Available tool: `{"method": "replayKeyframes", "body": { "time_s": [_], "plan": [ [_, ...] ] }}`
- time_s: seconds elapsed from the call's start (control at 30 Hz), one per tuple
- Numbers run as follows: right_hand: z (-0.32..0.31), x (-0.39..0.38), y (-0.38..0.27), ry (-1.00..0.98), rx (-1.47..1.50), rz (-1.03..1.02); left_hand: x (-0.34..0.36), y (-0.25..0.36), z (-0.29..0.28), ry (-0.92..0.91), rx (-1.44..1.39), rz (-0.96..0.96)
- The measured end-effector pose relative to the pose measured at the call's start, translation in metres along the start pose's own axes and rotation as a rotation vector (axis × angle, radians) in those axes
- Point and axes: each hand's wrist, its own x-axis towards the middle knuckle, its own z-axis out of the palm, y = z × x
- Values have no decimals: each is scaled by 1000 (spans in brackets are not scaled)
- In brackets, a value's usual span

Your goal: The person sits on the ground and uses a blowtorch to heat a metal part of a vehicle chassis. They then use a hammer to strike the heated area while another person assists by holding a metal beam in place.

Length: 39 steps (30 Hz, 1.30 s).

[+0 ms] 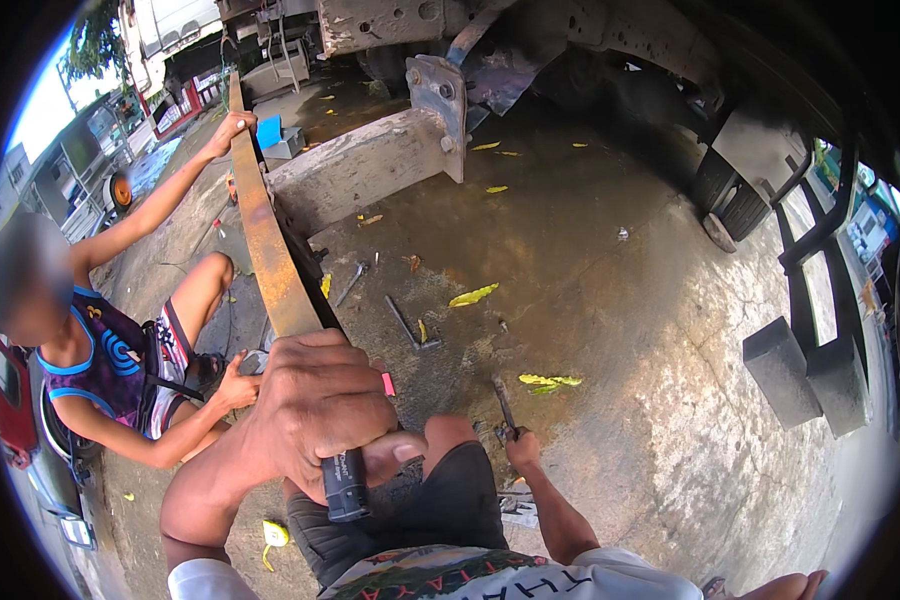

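Observation:
My left hand (pixel 325 405) is a closed fist over the near end of a long rusty flat steel bar (pixel 270 255). A black cylindrical object (pixel 345 485) sticks out below its fingers; its kind is unclear. Whether the fist also grips the bar is hidden. Lower down, my right hand (pixel 523 447) is wrapped round a dark rod-like tool (pixel 503 402), pointing up and away above the wet concrete. A co-worker squats at the left, one hand (pixel 232 128) on the bar's far part and the other hand (pixel 238 384) near its underside.
A grey beam with a bolted plate (pixel 436 108) juts from the truck frame beside the bar. An L-shaped metal piece (pixel 410 325) and yellow leaves (pixel 473 295) lie on the ground. A tape measure (pixel 275 533) lies lower left. A tyre (pixel 735 195) and dark metal brackets (pixel 805 375) stand right.

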Motion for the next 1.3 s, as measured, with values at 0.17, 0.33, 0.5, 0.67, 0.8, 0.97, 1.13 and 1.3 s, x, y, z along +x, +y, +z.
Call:
{"method": "replayKeyframes", "body": {
  "time_s": [0.17,0.33,0.5,0.67,0.8,0.97,1.13,1.3],
  "plan": [
    [54,-34,30,-120,-125,41,1,-1,7,62,1,15],
    [90,-37,71,-306,-113,4,3,2,16,140,-63,-12],
    [22,-99,66,44,-224,118,-15,8,-19,-108,13,-4],
    [-33,-174,181,155,-443,490,-25,19,-6,134,226,-132],
    [-51,-207,242,-291,-485,728,-88,25,23,718,173,-182],
    [-51,-201,260,-223,-509,765,-190,40,62,574,41,-501],
    [-76,-190,227,-544,-555,655,-272,68,112,104,-200,-1005],
    [-93,-218,226,-678,131,769,-289,82,161,-120,-397,-854]
  ]
}}
